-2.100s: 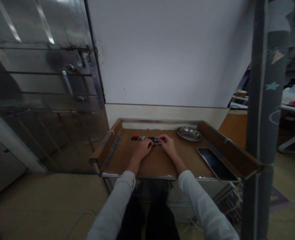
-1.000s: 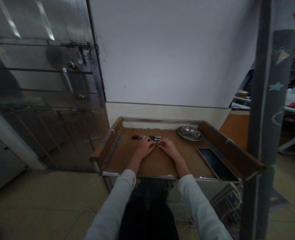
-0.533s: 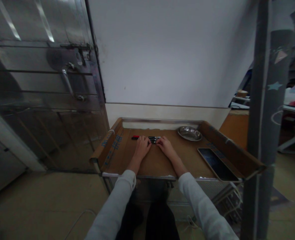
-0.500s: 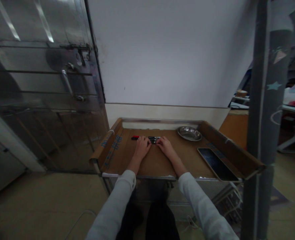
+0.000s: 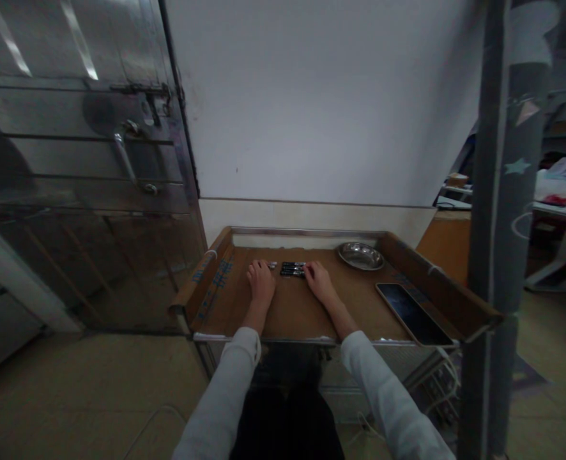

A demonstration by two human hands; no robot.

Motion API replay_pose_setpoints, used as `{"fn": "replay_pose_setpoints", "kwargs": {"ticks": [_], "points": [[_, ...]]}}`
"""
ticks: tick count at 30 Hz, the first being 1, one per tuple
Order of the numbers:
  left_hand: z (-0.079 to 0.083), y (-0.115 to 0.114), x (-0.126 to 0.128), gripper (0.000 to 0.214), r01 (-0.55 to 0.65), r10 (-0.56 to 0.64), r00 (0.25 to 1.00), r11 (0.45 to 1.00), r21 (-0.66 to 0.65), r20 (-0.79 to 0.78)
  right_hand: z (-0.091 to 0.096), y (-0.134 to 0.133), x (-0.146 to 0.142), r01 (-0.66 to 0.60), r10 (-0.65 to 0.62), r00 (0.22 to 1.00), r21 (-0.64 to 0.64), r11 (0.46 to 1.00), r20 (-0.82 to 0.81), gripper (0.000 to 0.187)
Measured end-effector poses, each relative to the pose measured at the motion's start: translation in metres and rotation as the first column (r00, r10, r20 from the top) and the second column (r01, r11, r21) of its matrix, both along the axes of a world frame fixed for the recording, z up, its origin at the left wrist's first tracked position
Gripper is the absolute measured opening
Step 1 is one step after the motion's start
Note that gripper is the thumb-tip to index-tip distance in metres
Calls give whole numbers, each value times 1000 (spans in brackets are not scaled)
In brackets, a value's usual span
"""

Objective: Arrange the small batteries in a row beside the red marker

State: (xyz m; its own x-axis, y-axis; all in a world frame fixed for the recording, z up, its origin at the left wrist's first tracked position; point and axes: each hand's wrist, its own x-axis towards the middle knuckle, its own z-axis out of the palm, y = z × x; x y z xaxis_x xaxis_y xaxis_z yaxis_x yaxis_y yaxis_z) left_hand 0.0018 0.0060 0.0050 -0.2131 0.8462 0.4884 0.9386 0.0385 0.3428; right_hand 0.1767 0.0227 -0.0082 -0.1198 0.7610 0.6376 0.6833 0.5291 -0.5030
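Observation:
Several slim black pens (image 5: 292, 269) lie side by side in a neat row on the brown cardboard lining (image 5: 292, 313). My right hand (image 5: 317, 280) has its fingers drawn together at the right ends of this row, touching them. To the left of the row, my left hand (image 5: 260, 280) curls over more pens. Only their pale, shiny ends (image 5: 272, 264) stick out past its fingers; their bodies are hidden under it. A small gap separates my left hand from the row of black pens.
A shiny round metal dish (image 5: 360, 255) sits at the back right of the cart. A dark-screened phone (image 5: 414, 314) lies at the front right. Raised cardboard walls (image 5: 439, 281) flank the cart, and a grey post (image 5: 491, 223) stands to its right.
My left hand has moved left, away from the black row, and now covers the red and black pens that showed there. My right hand stays at the row's right ends.

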Motion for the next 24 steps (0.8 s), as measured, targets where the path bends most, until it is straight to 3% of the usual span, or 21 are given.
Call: {"fn": "replay_pose_setpoints", "kwargs": {"ticks": [2, 6, 12, 15, 20, 24], "points": [[-2, 1, 0, 27, -65, 65, 998, 998, -5, -2, 1, -1, 0, 10, -10, 1000, -3, 1000, 4, 21], [-3, 0, 1, 24, -85, 85, 996, 996, 14, -27, 4, -4, -1, 11, -10, 1000, -13, 1000, 17, 22], [1, -6, -2, 19, -104, 104, 994, 995, 8, -30, 9, -14, -11, -202, 202, 969, -16, 979, 141, 14], [3, -10, -5, 18, -93, 93, 995, 996, 1, -25, 9, -16, -18, -230, 230, 946, -27, 973, 226, 14], [2, -9, -8, 18, 10, -10, 1000, 1000, -21, -14, 10, -12, -22, -57, 57, 949, -8, 998, 311, 16], [4, -6, -8, 19, 244, -245, 963, 969, 23, 114, 12, -12, -19, 124, -128, 984, 41, 991, 120, 29]]}}
